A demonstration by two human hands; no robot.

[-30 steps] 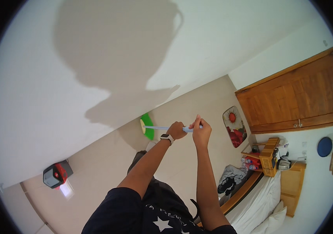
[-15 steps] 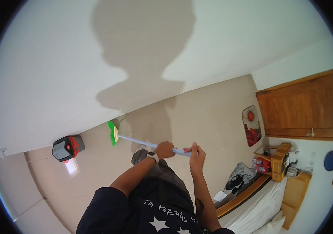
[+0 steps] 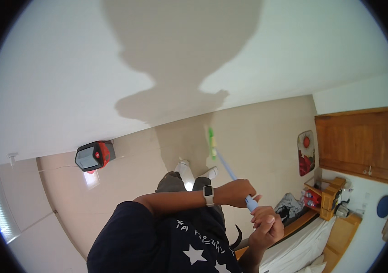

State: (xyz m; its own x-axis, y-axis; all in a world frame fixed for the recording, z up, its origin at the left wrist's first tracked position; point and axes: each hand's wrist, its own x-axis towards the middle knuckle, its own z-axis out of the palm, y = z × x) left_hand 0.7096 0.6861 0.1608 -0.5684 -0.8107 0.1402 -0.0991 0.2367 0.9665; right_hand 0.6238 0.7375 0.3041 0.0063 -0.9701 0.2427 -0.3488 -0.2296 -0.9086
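A broom with a light blue handle and a green and yellow head reaches out from my hands to the tiled floor. My left hand, with a pale-banded watch on its wrist, wraps round the upper handle. Close behind it, my right hand is curled round the top end of the handle, which is partly hidden by the fingers. The broom head is smeared by motion, to the right of my feet.
A red and black machine with a grey front stands by the wall at left. To the right lie a patterned mat before a wooden door, a grey cloth heap and a bed. A wooden cabinet stands beyond.
The broom head has swept from left to right across the floor. Both hands have shifted right and nearer to my body, with the handle still held.
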